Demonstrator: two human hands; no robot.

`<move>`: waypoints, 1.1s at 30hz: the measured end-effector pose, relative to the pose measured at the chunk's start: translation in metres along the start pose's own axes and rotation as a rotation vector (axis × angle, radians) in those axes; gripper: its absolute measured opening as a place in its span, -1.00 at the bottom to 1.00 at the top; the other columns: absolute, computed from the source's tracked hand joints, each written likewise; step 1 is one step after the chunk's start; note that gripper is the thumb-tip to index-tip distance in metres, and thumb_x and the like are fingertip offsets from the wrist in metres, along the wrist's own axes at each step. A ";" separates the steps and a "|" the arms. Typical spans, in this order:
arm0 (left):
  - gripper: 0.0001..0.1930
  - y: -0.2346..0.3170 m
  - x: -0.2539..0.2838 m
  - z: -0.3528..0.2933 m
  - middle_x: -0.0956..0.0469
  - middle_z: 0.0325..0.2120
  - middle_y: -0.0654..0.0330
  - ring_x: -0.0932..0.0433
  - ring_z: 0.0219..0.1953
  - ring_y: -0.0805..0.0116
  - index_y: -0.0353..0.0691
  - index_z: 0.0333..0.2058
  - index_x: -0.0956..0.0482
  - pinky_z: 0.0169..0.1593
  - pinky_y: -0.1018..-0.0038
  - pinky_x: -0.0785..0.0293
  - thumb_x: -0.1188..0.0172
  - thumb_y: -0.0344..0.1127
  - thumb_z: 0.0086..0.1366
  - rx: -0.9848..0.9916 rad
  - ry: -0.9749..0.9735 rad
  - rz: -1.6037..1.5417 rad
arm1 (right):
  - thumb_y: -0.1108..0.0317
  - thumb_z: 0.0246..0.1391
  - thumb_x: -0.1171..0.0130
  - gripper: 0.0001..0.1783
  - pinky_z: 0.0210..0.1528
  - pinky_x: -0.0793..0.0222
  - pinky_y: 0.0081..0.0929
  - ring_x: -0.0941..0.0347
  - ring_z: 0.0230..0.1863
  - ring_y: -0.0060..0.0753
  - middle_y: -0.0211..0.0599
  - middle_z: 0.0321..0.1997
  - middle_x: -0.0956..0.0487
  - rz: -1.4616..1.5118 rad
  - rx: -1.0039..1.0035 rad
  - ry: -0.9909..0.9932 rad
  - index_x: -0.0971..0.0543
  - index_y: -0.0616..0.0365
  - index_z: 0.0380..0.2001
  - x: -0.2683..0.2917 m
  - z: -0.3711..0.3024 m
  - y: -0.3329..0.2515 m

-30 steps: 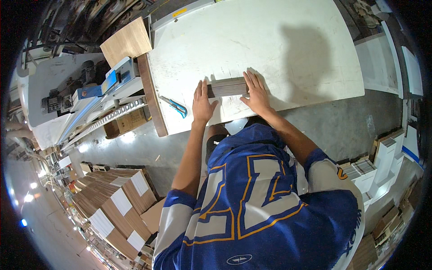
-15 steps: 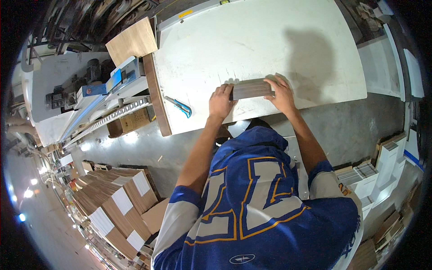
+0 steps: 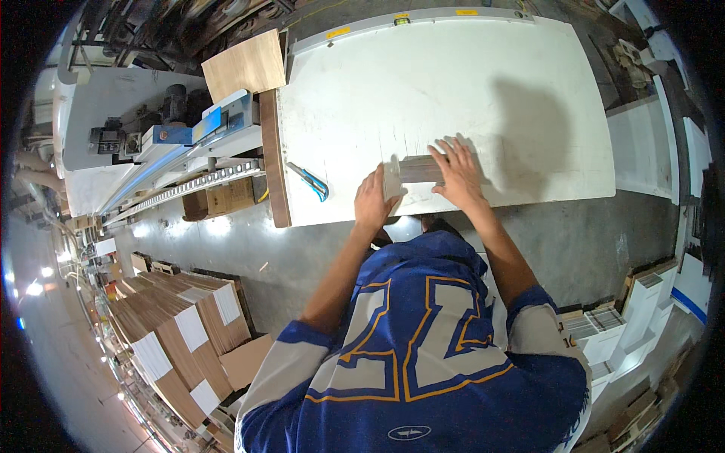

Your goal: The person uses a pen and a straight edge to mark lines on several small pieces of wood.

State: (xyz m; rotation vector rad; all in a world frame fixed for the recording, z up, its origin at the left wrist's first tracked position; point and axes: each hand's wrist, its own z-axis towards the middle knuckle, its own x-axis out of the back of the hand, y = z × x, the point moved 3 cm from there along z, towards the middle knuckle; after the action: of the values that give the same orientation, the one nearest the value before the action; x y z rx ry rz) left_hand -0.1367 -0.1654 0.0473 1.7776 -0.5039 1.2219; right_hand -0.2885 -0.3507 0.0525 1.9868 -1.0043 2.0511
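Observation:
A dark brown wood-grain block or stack of strips (image 3: 420, 171) lies near the front edge of the white worktable (image 3: 347, 98). A pale flat piece (image 3: 392, 178) shows at its left end; whether it is separate or part of the stack is unclear. My left hand (image 3: 371, 200) is closed around that pale piece, thumb at its near edge. Over the stack's right end rests my right hand (image 3: 459, 179), fingers spread and stretched toward the far side, thumb apart. To the left lies a blue utility knife (image 3: 310, 182) on the tabletop.
A grey metal straightedge (image 3: 438, 15) with yellow labels runs along the table's far edge. A brown strip (image 3: 273, 158) borders its left side, beside a machine with a blue rail (image 3: 162, 162). Stacked brown boards (image 3: 181, 332) stand behind left; white panels (image 3: 642, 317) stand at right.
My left hand now has the pale piece at the stack's left end, where a dark end showed before. My right hand's fingers have spread further over the stack. The view has shifted slightly.

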 end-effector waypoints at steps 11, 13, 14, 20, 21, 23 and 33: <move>-0.20 -0.085 0.020 -0.125 -0.61 0.02 0.03 -0.53 0.11 -0.02 -0.25 0.36 -0.25 0.14 0.15 -0.49 -0.42 -0.21 0.21 0.480 0.158 -0.144 | -0.19 0.08 -0.37 -0.10 0.42 -0.13 -0.19 -0.27 0.35 -0.19 -0.27 0.31 -0.42 -0.106 0.015 -0.228 -0.36 0.01 0.37 -0.041 0.022 -0.018; -0.23 -0.088 0.024 -0.132 -0.62 -0.01 0.03 -0.56 0.07 -0.02 -0.26 0.34 -0.29 0.11 0.15 -0.51 -0.42 -0.20 0.22 0.498 0.207 -0.165 | -0.20 0.02 -0.42 -0.11 0.42 -0.13 -0.16 -0.27 0.38 -0.17 -0.27 0.30 -0.45 -0.140 0.028 -0.166 -0.40 0.02 0.32 -0.039 0.023 -0.021; -0.27 -0.090 0.025 -0.133 -0.64 -0.04 0.04 -0.59 0.03 -0.01 -0.26 0.32 -0.33 0.08 0.14 -0.52 -0.41 -0.19 0.23 0.521 0.191 -0.199 | -0.20 0.00 -0.44 -0.11 0.42 -0.13 -0.16 -0.27 0.38 -0.17 -0.27 0.29 -0.46 -0.133 0.052 -0.119 -0.42 0.02 0.31 -0.038 0.023 -0.024; -0.49 -0.078 0.032 -0.125 -0.71 -0.14 0.07 -0.68 -0.11 0.01 -0.14 0.16 -0.53 -0.06 0.17 -0.60 -0.38 -0.14 0.27 0.546 0.209 -0.334 | -0.14 -0.14 -0.54 -0.14 0.35 -0.17 -0.11 -0.34 0.30 -0.14 -0.27 0.22 -0.52 -0.111 0.090 -0.017 -0.50 0.02 0.20 -0.038 0.022 -0.033; -0.51 -0.075 0.036 -0.122 -0.72 -0.13 0.06 -0.70 -0.11 0.01 -0.14 0.15 -0.56 -0.05 0.20 -0.62 -0.37 -0.15 0.28 0.494 0.214 -0.353 | -0.14 -0.14 -0.54 -0.14 0.35 -0.18 -0.08 -0.35 0.29 -0.11 -0.25 0.21 -0.53 -0.130 0.073 -0.032 -0.51 0.03 0.19 -0.039 0.023 -0.033; -0.53 -0.073 0.049 -0.116 -0.72 -0.13 0.07 -0.70 -0.12 0.06 -0.17 0.13 -0.58 -0.05 0.23 -0.62 -0.35 -0.14 0.29 0.404 0.226 -0.296 | -0.14 -0.17 -0.55 -0.12 0.30 -0.21 -0.02 -0.37 0.24 -0.05 -0.21 0.20 -0.53 -0.180 0.101 0.018 -0.51 0.05 0.18 -0.039 0.021 -0.037; -0.60 -0.102 0.098 -0.120 -0.67 -0.20 -0.03 -0.66 -0.16 -0.02 -0.09 0.07 -0.63 -0.06 0.16 -0.59 -0.31 -0.20 0.26 0.349 0.294 -0.451 | -0.07 -0.31 -0.64 -0.14 0.33 -0.22 -0.03 -0.41 0.22 -0.02 -0.20 0.13 -0.57 -0.227 0.082 0.122 -0.54 0.09 0.06 -0.058 0.015 -0.041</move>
State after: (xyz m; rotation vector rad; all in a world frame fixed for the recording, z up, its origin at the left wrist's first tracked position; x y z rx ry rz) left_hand -0.0831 0.0034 0.1034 1.8178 0.2863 1.2624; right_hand -0.2472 -0.3059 0.0132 1.8868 -0.6493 2.0876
